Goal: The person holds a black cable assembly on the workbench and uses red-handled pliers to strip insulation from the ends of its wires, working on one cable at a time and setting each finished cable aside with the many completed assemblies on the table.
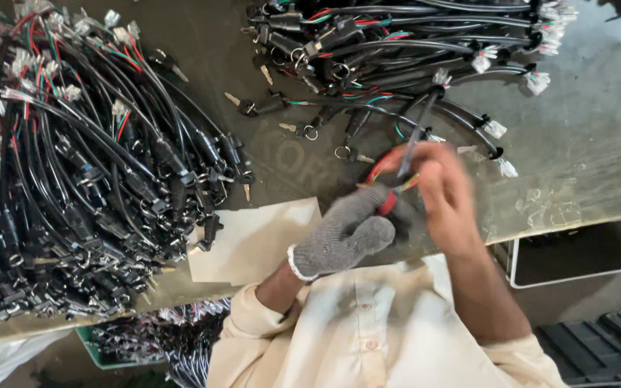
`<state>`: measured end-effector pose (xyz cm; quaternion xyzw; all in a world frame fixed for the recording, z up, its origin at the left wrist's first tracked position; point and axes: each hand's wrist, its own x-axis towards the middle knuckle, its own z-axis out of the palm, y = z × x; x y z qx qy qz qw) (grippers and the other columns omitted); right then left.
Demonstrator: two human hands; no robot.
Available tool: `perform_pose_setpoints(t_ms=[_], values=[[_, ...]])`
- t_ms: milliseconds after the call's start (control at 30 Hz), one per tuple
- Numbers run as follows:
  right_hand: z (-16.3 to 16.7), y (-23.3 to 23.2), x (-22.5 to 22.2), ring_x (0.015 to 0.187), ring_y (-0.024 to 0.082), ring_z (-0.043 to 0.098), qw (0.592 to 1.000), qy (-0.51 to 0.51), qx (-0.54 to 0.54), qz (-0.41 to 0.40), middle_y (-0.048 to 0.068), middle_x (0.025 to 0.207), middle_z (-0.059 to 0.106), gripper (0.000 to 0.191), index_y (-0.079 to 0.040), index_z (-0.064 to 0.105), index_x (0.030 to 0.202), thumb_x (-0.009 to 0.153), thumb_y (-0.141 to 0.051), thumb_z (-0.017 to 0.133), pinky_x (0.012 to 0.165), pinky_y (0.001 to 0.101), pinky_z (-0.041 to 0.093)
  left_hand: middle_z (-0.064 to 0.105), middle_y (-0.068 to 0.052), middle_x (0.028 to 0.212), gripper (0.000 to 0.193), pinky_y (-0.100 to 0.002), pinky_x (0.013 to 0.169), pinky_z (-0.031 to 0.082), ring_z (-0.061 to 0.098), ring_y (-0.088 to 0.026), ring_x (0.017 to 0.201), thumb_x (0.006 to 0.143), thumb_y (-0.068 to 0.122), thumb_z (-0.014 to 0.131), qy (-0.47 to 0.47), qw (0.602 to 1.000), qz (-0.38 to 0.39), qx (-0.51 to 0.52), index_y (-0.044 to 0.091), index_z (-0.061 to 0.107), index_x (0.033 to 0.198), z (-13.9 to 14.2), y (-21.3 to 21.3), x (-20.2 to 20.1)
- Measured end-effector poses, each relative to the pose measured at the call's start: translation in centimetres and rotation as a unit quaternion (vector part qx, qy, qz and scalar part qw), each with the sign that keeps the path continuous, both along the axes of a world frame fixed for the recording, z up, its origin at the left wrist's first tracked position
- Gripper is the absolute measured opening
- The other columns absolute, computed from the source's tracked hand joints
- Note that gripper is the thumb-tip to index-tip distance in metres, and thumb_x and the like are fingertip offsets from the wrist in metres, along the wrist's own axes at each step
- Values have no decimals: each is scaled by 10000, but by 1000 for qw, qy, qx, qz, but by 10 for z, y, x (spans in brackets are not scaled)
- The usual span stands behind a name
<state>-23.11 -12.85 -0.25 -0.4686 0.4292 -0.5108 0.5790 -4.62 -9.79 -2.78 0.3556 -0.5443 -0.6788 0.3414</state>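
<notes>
Gloved left hand, in a grey knit glove, is curled shut around a red-handled hand tool; red handle parts show above the knuckles and between both hands. Exact tool type unclear, motion blur. Bare right hand is pinched closed on a black sheathed cable, fingers blurred.

Key relation: cable runs up and away from the right-hand pinch, long axis slightly tilted from vertical in the head view, its far end reaching the upper pile of harnesses. Coloured wire ends (red, yellow, green) show just at the tool, between the 2 hands. Hands are touching or nearly so; the right is nearer the cable's free length, the left nearer the tool's grip.

Surroundings:
- Large heap of black wire harnesses to the left, well apart from the hands, with white connector plugs and red and green leads.
- Loose keys on rings between the 2 piles.
- Beige cardboard sheet just left of the glove, blank.
- Grey worktable; faint lettering on its surface, partly hidden.
- White-edged dark tray below the table edge, right.
- Green bin with more harnesses, lower left.
</notes>
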Motion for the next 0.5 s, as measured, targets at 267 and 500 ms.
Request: perform_pose_setpoints(t_ms=[267, 500], values=[[6, 23, 27, 826, 274, 651, 958, -271, 35, 86, 158, 948, 637, 260, -72, 599, 936, 1024, -316, 611, 736, 465, 560, 597, -15, 1077, 372, -262, 855, 503, 561, -90, 928, 1073, 183, 590, 174, 966, 150, 118, 66, 508, 1417, -28, -16, -3], [32, 19, 7, 504, 282, 598, 944, 213, -132, 215, 82, 652, 587, 223, -30, 646, 1126, 1034, -216, 564, 505, 390, 474, 582, -13, 1186, 497, -309, 976, 480, 565, -136, 1100, 1047, 243, 602, 177, 978, 6, 112, 67, 445, 1485, 23, -37, 4]])
